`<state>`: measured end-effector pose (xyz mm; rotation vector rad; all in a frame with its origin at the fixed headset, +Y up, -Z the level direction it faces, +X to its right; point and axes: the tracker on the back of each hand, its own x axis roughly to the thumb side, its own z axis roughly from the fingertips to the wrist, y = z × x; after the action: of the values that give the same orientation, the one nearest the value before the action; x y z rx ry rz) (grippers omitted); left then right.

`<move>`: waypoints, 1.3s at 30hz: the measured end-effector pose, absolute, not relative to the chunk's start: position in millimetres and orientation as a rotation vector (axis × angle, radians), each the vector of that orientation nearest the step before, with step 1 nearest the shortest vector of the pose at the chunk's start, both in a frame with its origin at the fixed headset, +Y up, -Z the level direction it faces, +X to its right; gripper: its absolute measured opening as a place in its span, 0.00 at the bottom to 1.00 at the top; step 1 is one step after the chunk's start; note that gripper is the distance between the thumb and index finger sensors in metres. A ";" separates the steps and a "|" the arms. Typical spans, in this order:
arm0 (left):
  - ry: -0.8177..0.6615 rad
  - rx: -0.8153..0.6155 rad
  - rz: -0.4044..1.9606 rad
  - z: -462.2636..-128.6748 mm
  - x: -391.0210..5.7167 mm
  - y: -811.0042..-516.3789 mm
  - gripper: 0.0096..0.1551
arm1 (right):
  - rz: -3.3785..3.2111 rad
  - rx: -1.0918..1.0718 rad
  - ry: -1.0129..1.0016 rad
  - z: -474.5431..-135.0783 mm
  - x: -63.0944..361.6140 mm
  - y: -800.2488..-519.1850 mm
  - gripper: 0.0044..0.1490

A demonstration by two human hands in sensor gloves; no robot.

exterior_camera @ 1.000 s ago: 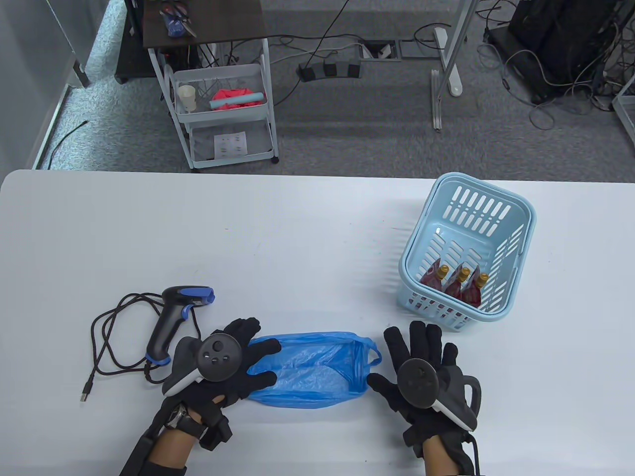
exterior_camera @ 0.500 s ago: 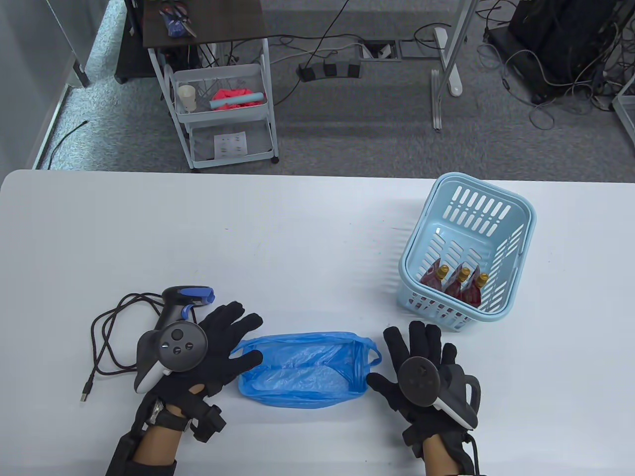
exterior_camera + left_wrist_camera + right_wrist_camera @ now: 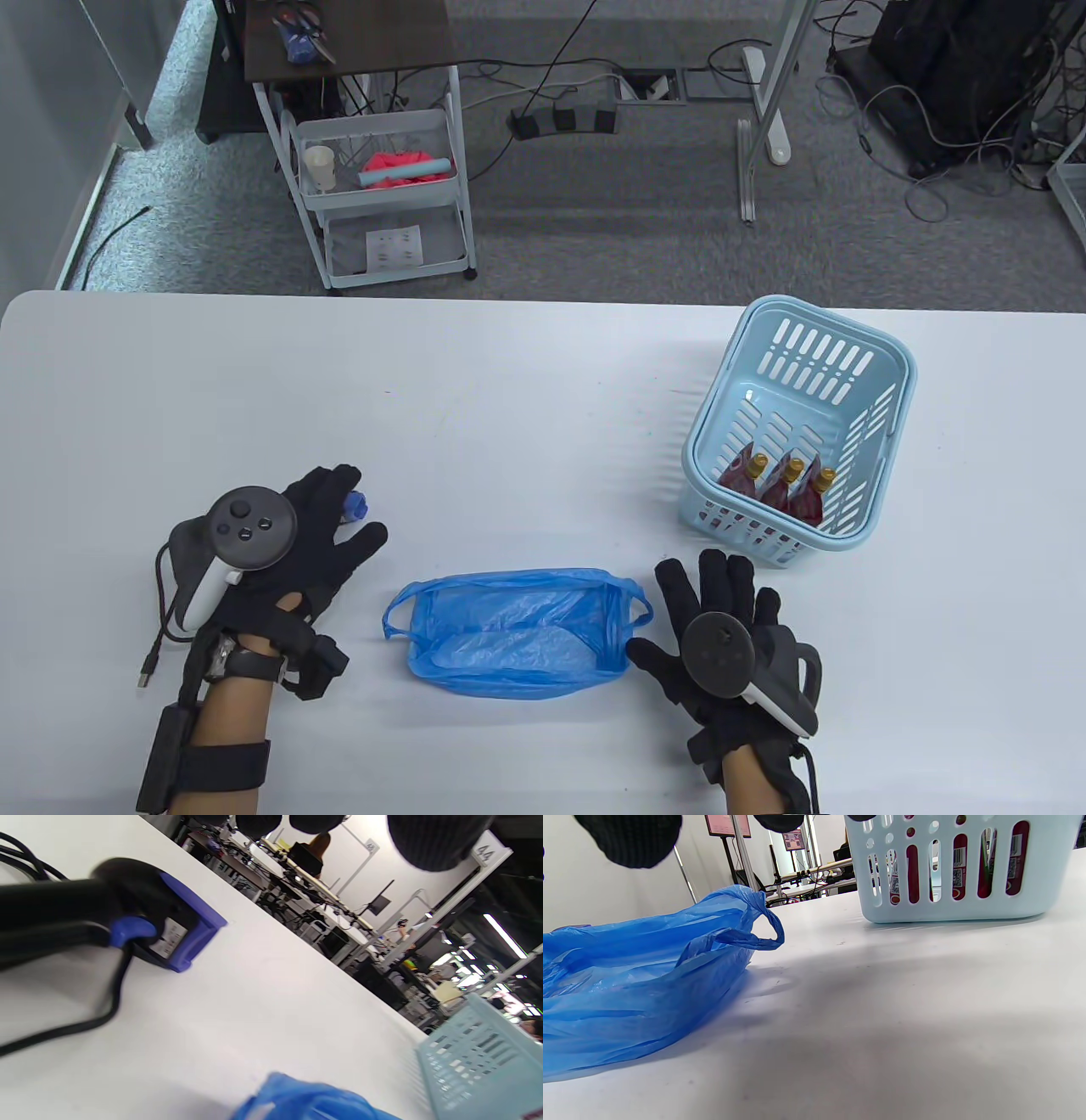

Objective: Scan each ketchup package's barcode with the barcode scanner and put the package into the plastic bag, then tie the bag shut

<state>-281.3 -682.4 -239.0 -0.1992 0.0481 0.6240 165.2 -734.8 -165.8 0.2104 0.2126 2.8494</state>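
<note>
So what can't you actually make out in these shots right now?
- Barcode scanner: in the table view the left hand covers all but its blue tip; whether the fingers touch it is unclear.
- Scanner label: blurred in the left wrist view.
- Ketchup packages: lower parts hidden by the basket wall; barcodes too small through the slots in the right wrist view.
- Plastic bag: cut off at the left edge of the right wrist view.

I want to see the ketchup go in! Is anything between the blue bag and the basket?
No: the table view shows only bare white table between the blue bag and the basket.
</note>
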 end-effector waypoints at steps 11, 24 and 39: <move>0.355 -0.307 0.523 -266.7 -323.1 -703.6 0.53 | 2.843 0.204 0.244 -165.8 164.3 -737.0 0.58; 0.504 -0.460 0.489 -274.6 -341.8 -751.2 0.57 | 2.850 0.188 0.251 -164.5 166.7 -737.2 0.58; 0.521 -0.475 0.447 -279.1 -334.8 -755.7 0.52 | 2.856 0.187 0.267 -163.9 166.5 -737.8 0.58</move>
<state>-334.8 -755.7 -279.1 -0.4752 0.5213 0.4474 166.5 -737.8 -163.9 0.1872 0.2671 2.8557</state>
